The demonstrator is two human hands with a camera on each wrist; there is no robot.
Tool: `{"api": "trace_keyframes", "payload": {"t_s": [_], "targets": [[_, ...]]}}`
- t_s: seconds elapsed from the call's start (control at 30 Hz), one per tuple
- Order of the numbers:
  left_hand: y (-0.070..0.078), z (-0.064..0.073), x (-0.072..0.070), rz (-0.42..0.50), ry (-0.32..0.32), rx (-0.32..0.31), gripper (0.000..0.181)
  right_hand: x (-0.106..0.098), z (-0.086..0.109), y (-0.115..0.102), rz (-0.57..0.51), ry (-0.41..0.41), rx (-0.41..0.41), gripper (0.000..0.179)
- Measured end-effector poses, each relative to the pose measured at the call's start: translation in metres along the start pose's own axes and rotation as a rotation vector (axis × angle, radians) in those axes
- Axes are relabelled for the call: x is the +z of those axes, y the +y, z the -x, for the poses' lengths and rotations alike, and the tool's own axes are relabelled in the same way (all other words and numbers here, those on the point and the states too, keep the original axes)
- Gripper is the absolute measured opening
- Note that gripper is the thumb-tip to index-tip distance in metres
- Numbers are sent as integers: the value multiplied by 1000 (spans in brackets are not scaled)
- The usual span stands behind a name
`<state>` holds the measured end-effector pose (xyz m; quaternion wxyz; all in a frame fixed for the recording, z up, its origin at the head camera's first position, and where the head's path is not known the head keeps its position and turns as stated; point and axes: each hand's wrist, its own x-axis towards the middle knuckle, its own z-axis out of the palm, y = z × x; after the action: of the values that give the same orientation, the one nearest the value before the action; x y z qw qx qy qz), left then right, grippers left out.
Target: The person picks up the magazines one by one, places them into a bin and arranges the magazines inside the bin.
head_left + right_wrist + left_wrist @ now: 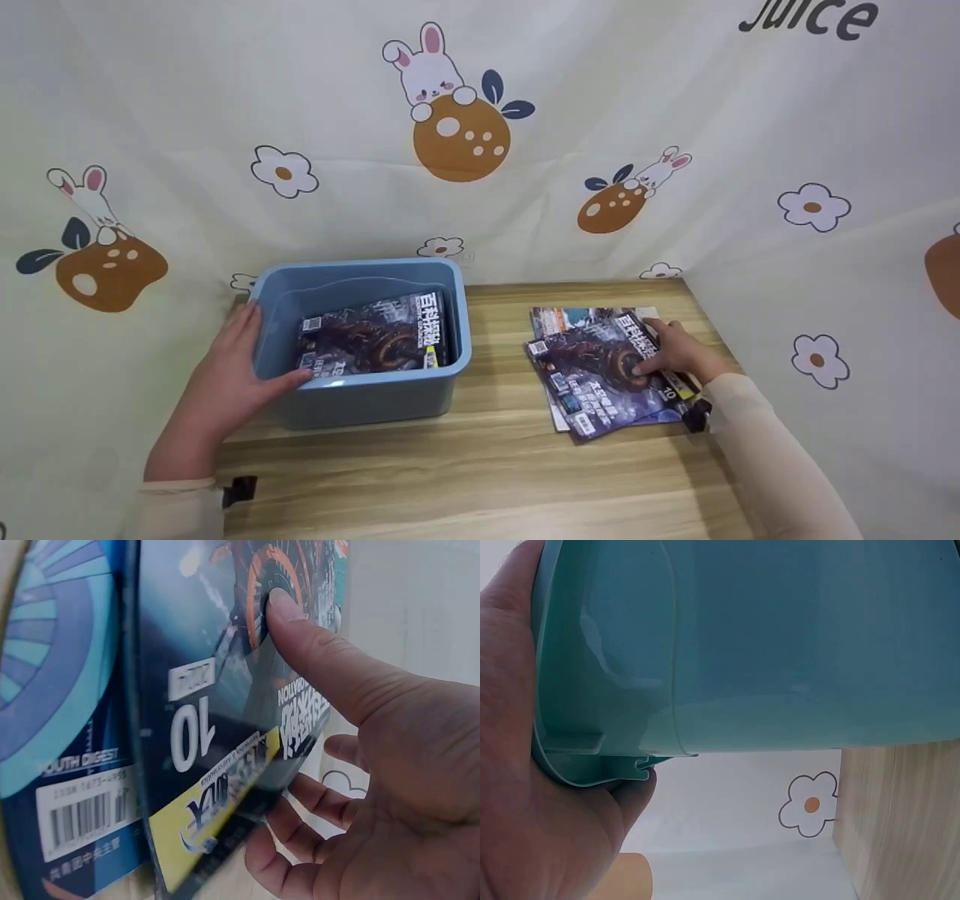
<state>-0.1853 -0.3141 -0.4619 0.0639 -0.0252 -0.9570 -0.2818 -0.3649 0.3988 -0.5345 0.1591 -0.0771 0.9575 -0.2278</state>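
A blue plastic bin (367, 401) stands at the left with a dark-covered magazine (367, 337) lying inside. My left hand (232, 379) holds its left front corner, thumb over the front rim and fingers along the left side. The left wrist view shows that hand (547, 787) wrapped about the bin's rim (592, 776). At the right, my right hand (682, 352) pinches the top magazine (592, 375) of a small pile by its right edge. In the right wrist view the thumb presses its cover (225, 637), fingers curled at the edge, and another magazine (67, 727) shows beneath.
Other magazines, one with a pale and orange cover (570, 319), stick out under the top one. The wood-grain table (465, 472) runs under bin and pile. A printed cloth (540, 112) with rabbits and flowers hangs behind and at both sides.
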Motion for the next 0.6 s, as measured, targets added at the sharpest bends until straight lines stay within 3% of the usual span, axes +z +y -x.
{"api": "trace_keyframes", "payload": {"t_s": [0.17,0.37,0.6], "targets": [[0,0,0,6,0,-6,137,-1,-3,0,-21,-19,-13,131],[-1,0,1,1,-1,-22,138,-3,0,-1,-175,-82,-86,121],[-1,1,2,3,0,-24,138,-5,2,15,-267,-77,-157,105]]}}
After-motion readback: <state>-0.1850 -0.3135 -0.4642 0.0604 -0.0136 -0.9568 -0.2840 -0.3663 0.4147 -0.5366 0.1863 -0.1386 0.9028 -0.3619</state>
